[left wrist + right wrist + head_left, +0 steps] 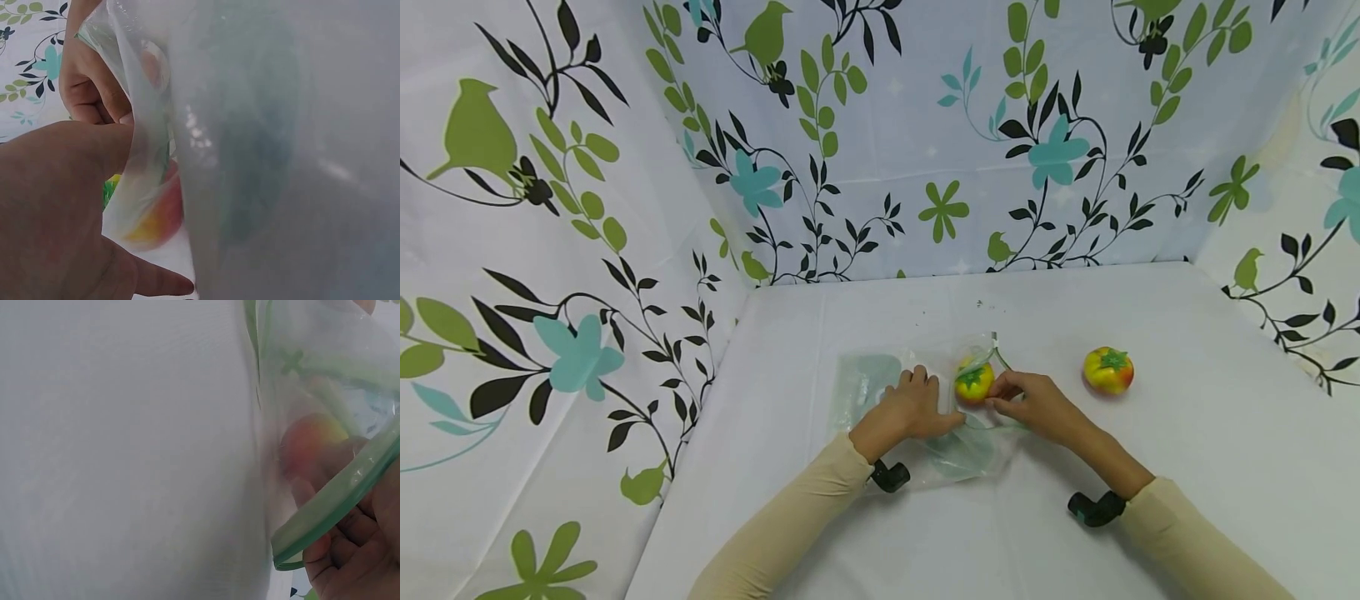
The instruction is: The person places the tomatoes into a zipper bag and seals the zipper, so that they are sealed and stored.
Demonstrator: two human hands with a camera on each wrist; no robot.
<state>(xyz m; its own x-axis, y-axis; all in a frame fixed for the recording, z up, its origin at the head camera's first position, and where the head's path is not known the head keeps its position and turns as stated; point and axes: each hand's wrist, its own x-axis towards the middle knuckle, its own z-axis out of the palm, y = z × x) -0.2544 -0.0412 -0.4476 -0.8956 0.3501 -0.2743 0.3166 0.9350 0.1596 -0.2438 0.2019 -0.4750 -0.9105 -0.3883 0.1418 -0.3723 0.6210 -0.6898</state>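
One fruit [974,387] in bag's [958,460] mouth, likely mid-insertion; left hand [912,408] spread, right hand's [1036,403] grip unclear; next: push deeper.

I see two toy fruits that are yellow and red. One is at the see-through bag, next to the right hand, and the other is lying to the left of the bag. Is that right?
Not quite: the head view shows the other fruit lying to the right of the bag, not the left. The near fruit is indeed at the bag, next to the right hand.
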